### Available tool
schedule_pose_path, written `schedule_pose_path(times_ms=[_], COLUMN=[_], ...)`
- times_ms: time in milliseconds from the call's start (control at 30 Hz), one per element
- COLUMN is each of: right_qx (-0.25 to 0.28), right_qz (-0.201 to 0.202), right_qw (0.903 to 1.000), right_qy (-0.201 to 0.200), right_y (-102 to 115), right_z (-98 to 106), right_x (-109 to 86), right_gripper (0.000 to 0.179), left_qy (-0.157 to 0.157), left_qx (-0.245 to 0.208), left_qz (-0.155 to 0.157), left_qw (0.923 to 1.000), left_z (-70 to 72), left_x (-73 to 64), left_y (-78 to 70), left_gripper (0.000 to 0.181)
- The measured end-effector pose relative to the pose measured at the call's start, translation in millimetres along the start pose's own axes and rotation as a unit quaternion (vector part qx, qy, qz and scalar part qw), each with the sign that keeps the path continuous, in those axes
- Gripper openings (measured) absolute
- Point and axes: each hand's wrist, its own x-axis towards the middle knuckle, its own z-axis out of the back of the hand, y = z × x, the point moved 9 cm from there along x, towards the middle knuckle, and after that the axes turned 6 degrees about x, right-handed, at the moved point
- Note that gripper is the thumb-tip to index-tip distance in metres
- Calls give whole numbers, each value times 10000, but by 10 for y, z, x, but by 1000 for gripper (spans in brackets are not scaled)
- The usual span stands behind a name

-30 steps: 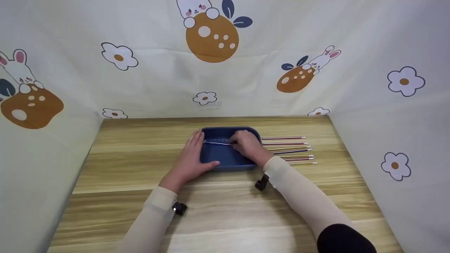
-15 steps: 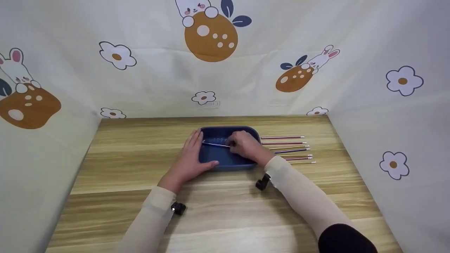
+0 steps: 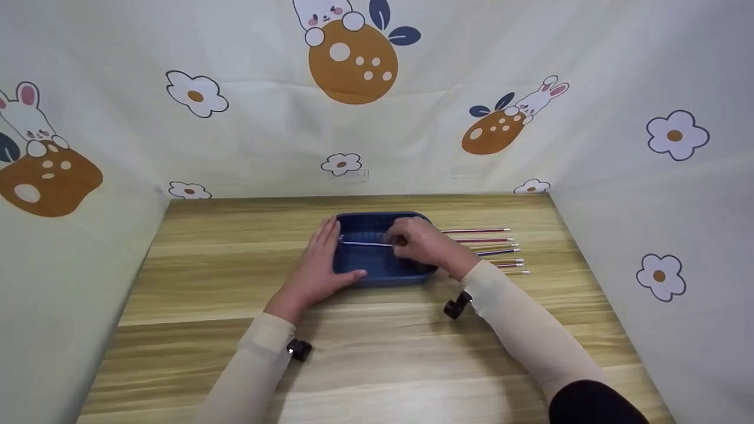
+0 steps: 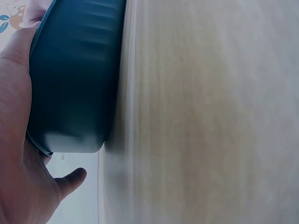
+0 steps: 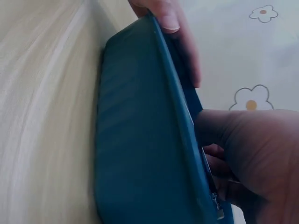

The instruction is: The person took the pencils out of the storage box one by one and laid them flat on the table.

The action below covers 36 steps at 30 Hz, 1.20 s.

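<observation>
A blue rectangular tray (image 3: 383, 277) stands on the wooden table, with a single striped pencil (image 3: 365, 243) lying across its inside. My left hand (image 3: 321, 265) rests against the tray's left side, fingers straight along it and thumb over the near rim. Inside the tray's right part, my right hand (image 3: 421, 241) has bent fingers at the pencil's right end. The right wrist view shows the thumb of my right hand (image 5: 252, 154) reaching past the tray wall (image 5: 135, 126) and the pencil's eraser end (image 5: 220, 214) below the fingers. Whether they grip the pencil is hidden.
Several pencils (image 3: 489, 240) lie roughly parallel on the table right of the tray, partly covered by my right hand and forearm. Patterned cloth walls (image 3: 259, 147) stand at the back and both sides of the table (image 3: 224, 277).
My right hand has shifted to the right along the pencil, which stays in the tray and lies nearly level across it. My left hand keeps its place on the tray.
</observation>
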Motion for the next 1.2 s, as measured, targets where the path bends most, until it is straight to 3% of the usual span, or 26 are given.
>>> schedule_pose_path(times_ms=[200,933,1200], right_qx=[217,588,848], right_qz=[61,258,-109], right_qw=[9996,9972,9959], right_qy=[195,-378,-279], right_y=[25,-123,-251], right_z=[135,561,680], right_x=[-141,-816,-1047], right_gripper=[26,22,26], left_qy=[10,75,6], left_qx=[-6,1,60], left_qz=[15,98,42], left_qw=[10000,9999,10000], left_z=[-1,-4,13], left_x=[2,8,3], left_y=[-5,-3,-4], left_gripper=[131,129,130])
